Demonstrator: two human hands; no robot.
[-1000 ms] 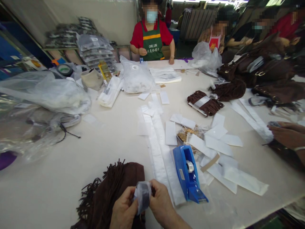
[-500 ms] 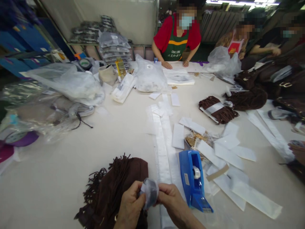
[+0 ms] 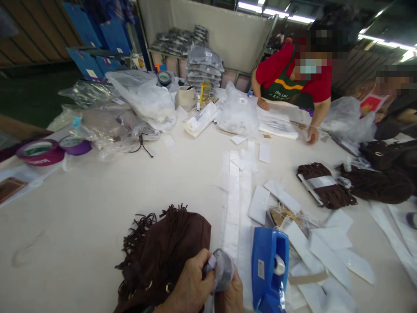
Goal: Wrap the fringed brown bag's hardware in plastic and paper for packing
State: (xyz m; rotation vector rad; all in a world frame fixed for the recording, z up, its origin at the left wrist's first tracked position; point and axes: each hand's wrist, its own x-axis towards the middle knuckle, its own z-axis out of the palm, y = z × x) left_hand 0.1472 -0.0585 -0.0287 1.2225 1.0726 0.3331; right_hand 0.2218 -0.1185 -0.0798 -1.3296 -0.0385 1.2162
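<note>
Brown fringed bag lying at the near edge of the white table, left hand pinching a small grey wrapped piece just right of the bag, right hand gripping it from below, blue tape dispenser sitting just beside.

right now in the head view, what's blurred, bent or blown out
Head view: the wide lens bows and tilts the table. The ceiling strip lights are blown out. The clear plastic bags catch white glare. The left hand and right hand, pinching a grey wrap at the bottom edge, look slightly soft and are partly cropped. Shadows on the tabletop are faint.
</note>
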